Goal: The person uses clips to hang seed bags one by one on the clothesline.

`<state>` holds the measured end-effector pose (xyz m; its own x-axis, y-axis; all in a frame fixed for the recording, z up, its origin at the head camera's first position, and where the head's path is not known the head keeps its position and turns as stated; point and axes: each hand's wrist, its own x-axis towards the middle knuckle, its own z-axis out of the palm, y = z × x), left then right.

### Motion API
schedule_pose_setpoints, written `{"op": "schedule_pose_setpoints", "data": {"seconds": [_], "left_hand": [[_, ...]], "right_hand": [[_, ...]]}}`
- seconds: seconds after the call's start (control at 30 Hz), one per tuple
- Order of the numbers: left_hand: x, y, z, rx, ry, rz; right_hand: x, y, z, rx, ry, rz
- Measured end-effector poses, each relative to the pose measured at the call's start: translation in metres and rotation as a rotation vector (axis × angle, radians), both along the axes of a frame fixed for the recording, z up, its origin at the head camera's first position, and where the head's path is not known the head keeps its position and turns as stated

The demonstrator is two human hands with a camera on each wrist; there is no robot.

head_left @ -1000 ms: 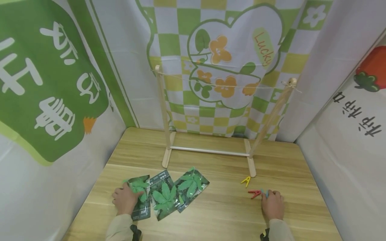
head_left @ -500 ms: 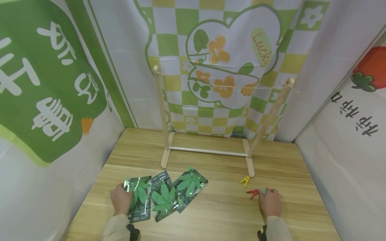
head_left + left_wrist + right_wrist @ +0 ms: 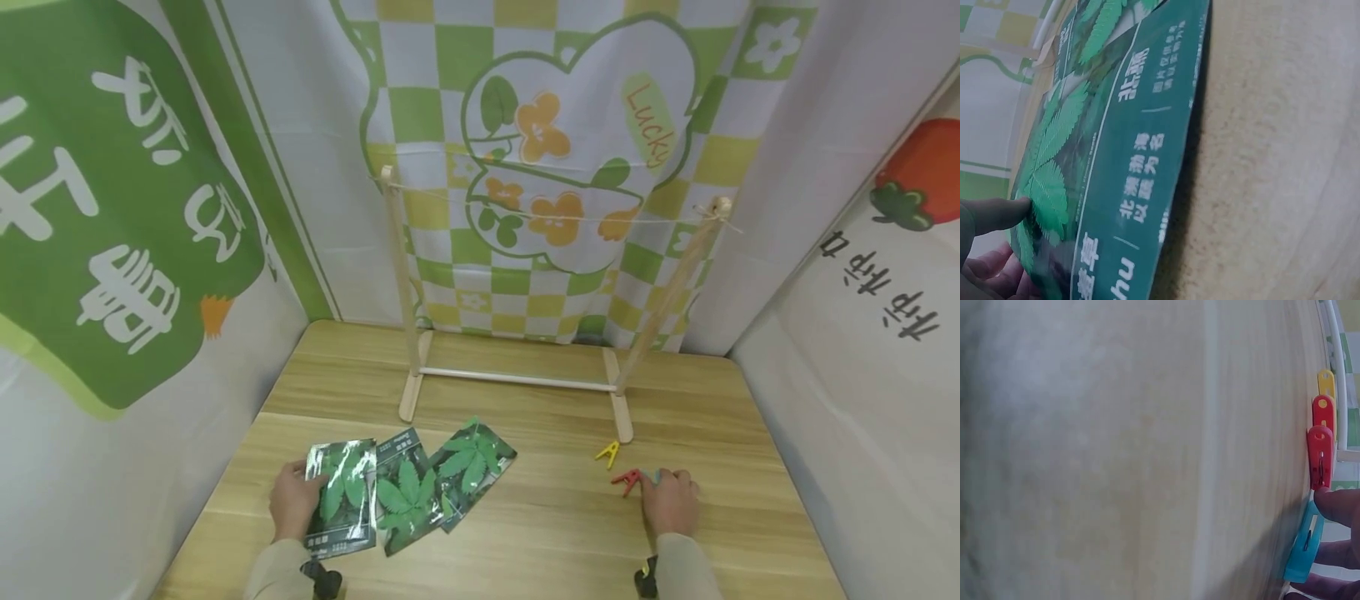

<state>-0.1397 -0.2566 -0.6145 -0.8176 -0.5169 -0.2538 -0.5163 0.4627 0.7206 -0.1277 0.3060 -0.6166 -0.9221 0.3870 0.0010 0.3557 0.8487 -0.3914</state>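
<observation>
My left hand [image 3: 294, 500] grips the left edge of a glossy seed packet [image 3: 341, 508] printed with a green leaf. In the left wrist view its thumb [image 3: 997, 215] lies on the packet's face, with the other fingers behind; the packet's near edge stands off the table. Two similar packets lie beside it, a middle packet [image 3: 408, 496] and a right packet [image 3: 474, 467], partly overlapping. At the right, my right hand [image 3: 670, 500] pinches a blue clothespin [image 3: 1304, 547], mostly hidden in the head view. A red clothespin [image 3: 627, 481] and a yellow clothespin [image 3: 609, 453] lie just beyond.
A wooden rack [image 3: 402, 283] with a thin string [image 3: 555, 218] tied across its top stands at the back of the wood-grain table [image 3: 525, 533]. A white rod [image 3: 517, 379] joins its feet. Printed cloths [image 3: 555, 308] hang behind and at both sides.
The left hand has shifted slightly left and now holds the packet by its edge, tilting it so its glare changed. The right hand has stayed almost in place at the blue clothespin.
</observation>
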Motion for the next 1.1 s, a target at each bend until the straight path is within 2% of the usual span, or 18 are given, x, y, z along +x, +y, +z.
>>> {"op": "schedule_pose_setpoints", "data": {"seconds": [0.23, 0.6, 0.83, 0.93, 1.1], "left_hand": [[-0.0007, 0.0002, 0.0010, 0.085, -0.052, 0.054], [0.0010, -0.0027, 0.0026, 0.147, -0.007, 0.049], [-0.0011, -0.0023, 0.0053, 0.277, -0.007, 0.109], [-0.0010, -0.0044, 0.0057, 0.326, 0.003, 0.108], [-0.0002, -0.0077, 0.0070, 0.356, -0.004, 0.097]], "right_hand": [[-0.0025, -0.0028, -0.0013, 0.031, 0.020, -0.042], [-0.0042, -0.0034, -0.0040, 0.031, 0.024, -0.055], [-0.0063, -0.0020, 0.0019, -0.035, -0.025, -0.080], [-0.0053, -0.0013, 0.0042, -0.074, -0.018, -0.086], [-0.0043, 0.0006, 0.0048, -0.138, -0.017, -0.086]]}}
